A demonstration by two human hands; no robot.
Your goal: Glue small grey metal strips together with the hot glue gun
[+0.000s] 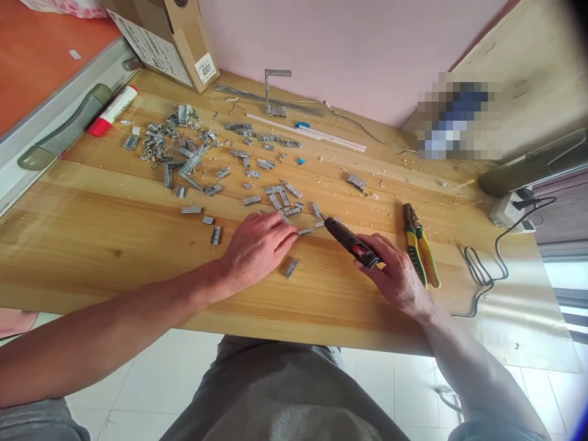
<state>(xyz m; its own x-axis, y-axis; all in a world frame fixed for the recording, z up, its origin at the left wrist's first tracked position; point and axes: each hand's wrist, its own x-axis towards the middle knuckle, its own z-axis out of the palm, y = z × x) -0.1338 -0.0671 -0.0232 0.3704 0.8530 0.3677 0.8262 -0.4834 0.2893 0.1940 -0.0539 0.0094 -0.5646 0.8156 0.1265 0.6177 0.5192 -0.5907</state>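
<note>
My left hand (260, 248) rests low over the wooden table, fingers drawn together. Its fingertips meet the end of a small grey staple strip (304, 232); the grip itself is partly hidden. In my right hand (399, 272) is a black hand tool (348, 240) with a red switch and a narrow tip, its exact kind unclear. The tip points left at short staple pieces just beyond my left fingertips. Nearer to me lies one separate staple block (291, 267). Behind my left hand, several strips (277, 199) lie in loose groups.
A heap of staple pieces (158, 141) spreads at the back left, near a red-capped marker (113, 110) and a cardboard box (177, 46). An L-shaped staple structure (267, 92) stands behind thin white sticks (303, 130). Pliers (419, 248) and a black cable (480, 275) lie right.
</note>
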